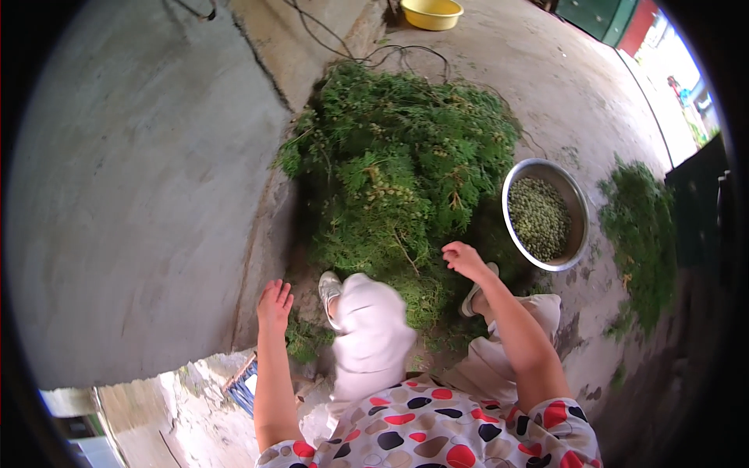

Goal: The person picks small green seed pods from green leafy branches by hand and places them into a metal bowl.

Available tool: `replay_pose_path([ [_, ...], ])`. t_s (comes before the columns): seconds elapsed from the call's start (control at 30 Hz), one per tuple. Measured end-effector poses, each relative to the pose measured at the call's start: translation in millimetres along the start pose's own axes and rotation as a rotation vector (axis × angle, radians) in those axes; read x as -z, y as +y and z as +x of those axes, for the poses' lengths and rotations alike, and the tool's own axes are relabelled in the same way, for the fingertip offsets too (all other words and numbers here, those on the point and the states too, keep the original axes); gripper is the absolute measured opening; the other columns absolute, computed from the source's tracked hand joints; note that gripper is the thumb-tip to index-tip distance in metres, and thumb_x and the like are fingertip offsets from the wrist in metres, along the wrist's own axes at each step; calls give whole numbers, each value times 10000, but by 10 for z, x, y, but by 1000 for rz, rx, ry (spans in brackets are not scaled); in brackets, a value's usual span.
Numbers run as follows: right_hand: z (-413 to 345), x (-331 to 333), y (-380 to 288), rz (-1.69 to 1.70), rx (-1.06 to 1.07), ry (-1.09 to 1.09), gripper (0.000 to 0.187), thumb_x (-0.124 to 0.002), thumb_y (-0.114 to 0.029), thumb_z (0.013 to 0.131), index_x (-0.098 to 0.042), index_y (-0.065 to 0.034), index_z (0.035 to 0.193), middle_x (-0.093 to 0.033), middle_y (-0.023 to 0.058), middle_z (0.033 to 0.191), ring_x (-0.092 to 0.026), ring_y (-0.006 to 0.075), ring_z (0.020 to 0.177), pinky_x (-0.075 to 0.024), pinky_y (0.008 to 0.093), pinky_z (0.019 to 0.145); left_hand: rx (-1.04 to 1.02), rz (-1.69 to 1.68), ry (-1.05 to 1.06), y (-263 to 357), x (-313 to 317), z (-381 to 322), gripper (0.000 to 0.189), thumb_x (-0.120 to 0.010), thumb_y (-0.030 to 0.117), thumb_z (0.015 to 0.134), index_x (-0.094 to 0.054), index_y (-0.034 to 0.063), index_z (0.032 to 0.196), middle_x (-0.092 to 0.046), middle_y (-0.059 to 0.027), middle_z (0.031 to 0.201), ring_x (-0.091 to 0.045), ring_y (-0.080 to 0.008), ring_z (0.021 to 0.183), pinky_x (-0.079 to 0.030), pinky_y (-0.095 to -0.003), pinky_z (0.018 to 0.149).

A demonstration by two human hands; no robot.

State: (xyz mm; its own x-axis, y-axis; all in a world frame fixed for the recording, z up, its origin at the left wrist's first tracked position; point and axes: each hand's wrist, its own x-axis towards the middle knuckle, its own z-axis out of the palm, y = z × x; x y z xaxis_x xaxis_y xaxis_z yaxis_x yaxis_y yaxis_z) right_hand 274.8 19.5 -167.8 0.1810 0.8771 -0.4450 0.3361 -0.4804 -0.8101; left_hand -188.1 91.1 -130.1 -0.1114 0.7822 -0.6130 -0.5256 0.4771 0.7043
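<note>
A large heap of cut green conifer branches (404, 158), dotted with small pale cones, lies on the floor before me. My left hand (275, 301) is raised to the left of my knee, its fingers apart and nothing in it. By the heap's lower right edge is my right hand (462, 258), its fingers bent, with no object visible in it; whether it touches a sprig I cannot tell. To its right stands a round metal basin (579, 234) holding many small green cones (538, 219).
A second, smaller pile of green branches (641, 240) lies at the right. A yellow plastic basin (433, 14) stands at the top, near dark cables (404, 50) behind the heap. A grey concrete wall (146, 193) fills the left. My shoes (329, 286) are at the heap's near edge.
</note>
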Motion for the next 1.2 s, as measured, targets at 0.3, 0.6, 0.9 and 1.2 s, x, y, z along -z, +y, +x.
replay_pose_path([
  [0.3, 561, -919, 479, -569, 118, -125, 310, -463, -114, 775, -569, -61, 1060, -617, 160, 938, -588, 307, 877, -468, 386, 779, -329, 117, -247, 468, -1535, -793, 390, -482, 160, 877, -388, 40, 1237, -455, -61, 1222, -497, -187, 1032, -412, -316, 861],
  [0.6, 639, -1459, 348, -396, -221, -143, 530, -491, -167, 797, -298, 27, 1251, -431, 219, 1201, -502, 344, 1038, -441, 384, 843, 27, 112, -210, -353, -1482, -1002, 251, -490, 101, 872, -490, 75, 1122, -555, -68, 1088, -568, -197, 893, -472, -314, 741],
  [0.9, 179, -445, -1147, 34, 71, -35, 296, -394, -266, 921, -540, -9, 926, -585, 87, 804, -558, 218, 733, -461, 364, 662, 200, 101, -244, -726, -1123, -1056, 214, -500, 94, 868, -510, 59, 1078, -558, -68, 1081, -572, -198, 901, -474, -320, 747],
  [1.2, 184, 90, -1457, 1014, -25, -215, 368, -433, -298, 910, -526, -10, 1119, -568, 75, 888, -485, 100, 528, -430, 214, 470, 218, 138, -399, -698, -1236, -1444, 214, -498, 105, 869, -512, 64, 1078, -578, -64, 1045, -584, -205, 882, -482, -333, 744],
])
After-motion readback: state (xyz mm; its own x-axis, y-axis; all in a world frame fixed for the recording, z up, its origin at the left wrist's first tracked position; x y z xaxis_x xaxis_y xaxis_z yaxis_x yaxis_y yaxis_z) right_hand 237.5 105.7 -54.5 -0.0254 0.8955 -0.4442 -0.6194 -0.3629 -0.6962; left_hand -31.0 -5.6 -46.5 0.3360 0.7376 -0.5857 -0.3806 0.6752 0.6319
